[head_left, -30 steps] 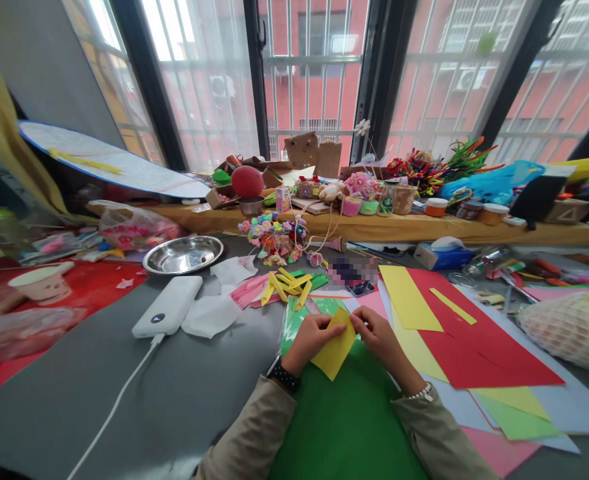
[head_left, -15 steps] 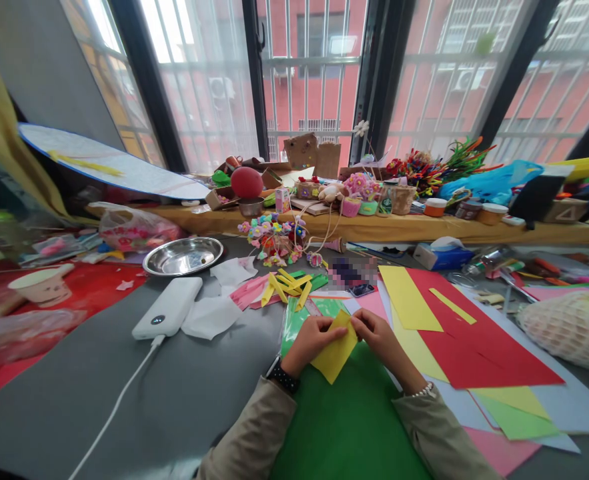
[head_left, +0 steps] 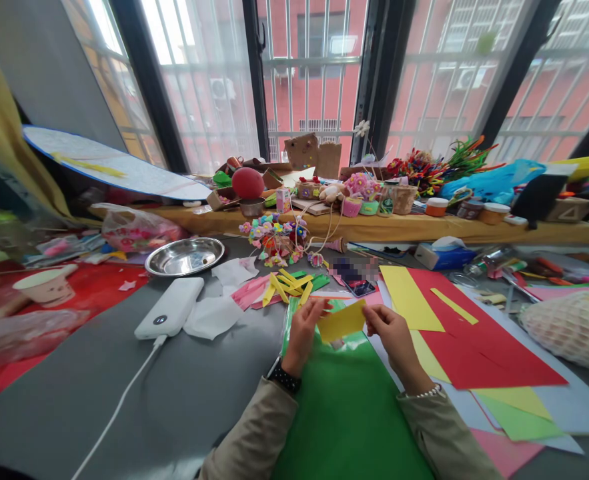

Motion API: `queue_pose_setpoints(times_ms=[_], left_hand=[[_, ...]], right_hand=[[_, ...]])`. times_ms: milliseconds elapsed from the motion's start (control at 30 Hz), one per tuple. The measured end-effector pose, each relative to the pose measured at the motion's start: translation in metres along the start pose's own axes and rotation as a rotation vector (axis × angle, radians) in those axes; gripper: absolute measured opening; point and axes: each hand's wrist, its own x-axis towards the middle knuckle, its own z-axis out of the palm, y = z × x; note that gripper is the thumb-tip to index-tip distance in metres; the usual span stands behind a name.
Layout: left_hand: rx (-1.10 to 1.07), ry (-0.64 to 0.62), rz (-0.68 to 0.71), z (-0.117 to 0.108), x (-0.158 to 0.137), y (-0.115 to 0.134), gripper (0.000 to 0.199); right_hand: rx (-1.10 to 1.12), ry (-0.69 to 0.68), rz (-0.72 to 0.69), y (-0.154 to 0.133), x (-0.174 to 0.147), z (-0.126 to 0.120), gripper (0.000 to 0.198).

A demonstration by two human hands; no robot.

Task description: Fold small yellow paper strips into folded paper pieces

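Observation:
A small piece of yellow paper (head_left: 343,322) is held up over the green sheet (head_left: 347,413), its long side lying nearly level. My right hand (head_left: 388,333) pinches its upper right corner between thumb and fingers. At the left end, my left hand (head_left: 304,333) is closed at the paper's edge, its fingers curled and partly blurred. Folded yellow paper strips (head_left: 287,287) lie in a loose pile just beyond my left hand. Behind the paper a phone (head_left: 354,277) rests on the table, partly blurred out.
To the right lie red paper (head_left: 494,347), a yellow sheet (head_left: 411,297) and other coloured sheets. A white power bank (head_left: 171,310) with a cable, paper tissues (head_left: 211,318) and a metal dish (head_left: 184,257) are on the left. Crafts crowd the windowsill (head_left: 209,221).
The yellow paper has turned from a tilted, downward-pointing position to nearly level. My right hand has moved a little right, and my left fingers have shifted upward along its left end.

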Motion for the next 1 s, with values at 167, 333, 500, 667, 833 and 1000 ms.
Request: queue_pose_setpoints(times_ms=[167,333,500,667,833,1000], left_hand=[[-0.142,0.252,-0.003,-0.006,0.007,-0.006,0.028],[-0.08,-0.063,-0.082,0.002,0.002,-0.004,0.025],[0.064,-0.244,-0.023,0.009,-0.004,-0.007,0.022],[0.154,-0.177,-0.013,0.006,-0.002,-0.012,0.022],[0.175,-0.154,0.013,0.005,-0.003,-0.013,0.022],[0.147,-0.138,0.0,0.005,-0.001,-0.012,0.022]], right_hand=[[0.279,0.033,0.189,0.005,0.002,0.003,0.022],[0.331,-0.009,0.264,0.004,0.001,0.009,0.023],[0.174,-0.095,0.202,0.005,-0.002,0.011,0.024],[0.018,-0.144,0.124,0.005,-0.002,0.012,0.027],[-0.046,-0.16,0.086,0.003,-0.004,0.014,0.028],[-0.031,-0.216,0.083,0.003,-0.003,0.011,0.028]])
